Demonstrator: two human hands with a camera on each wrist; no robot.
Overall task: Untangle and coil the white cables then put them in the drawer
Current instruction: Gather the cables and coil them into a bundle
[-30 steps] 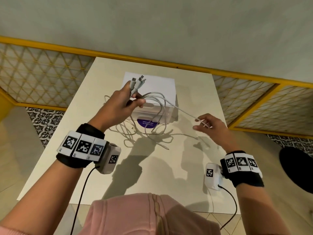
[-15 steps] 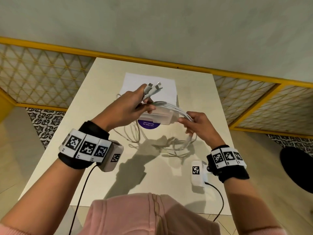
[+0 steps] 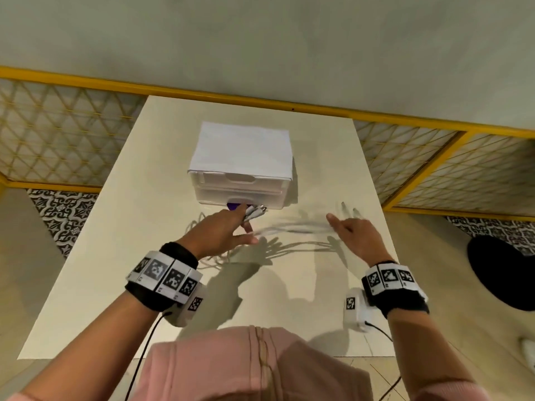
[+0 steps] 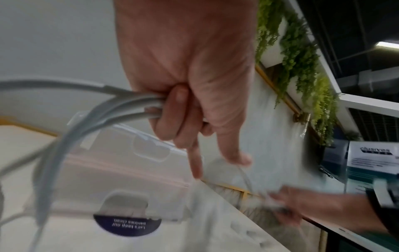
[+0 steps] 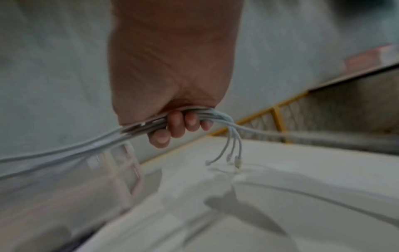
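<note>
Looked like an office/showroom interior: yellow-framed lattice railing, patterned floor tiles, hanging greenery wall, boxed stock nearby.

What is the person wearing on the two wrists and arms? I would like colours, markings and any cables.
Each wrist carries a black fabric band ringed with white square tiles printed with black-and-white coded markers, on the left wrist and the right wrist. A small white camera box with one marker hangs under each, trailing a thin black cable. The forearms are bare; pink sleeves show at the bottom corners.
</note>
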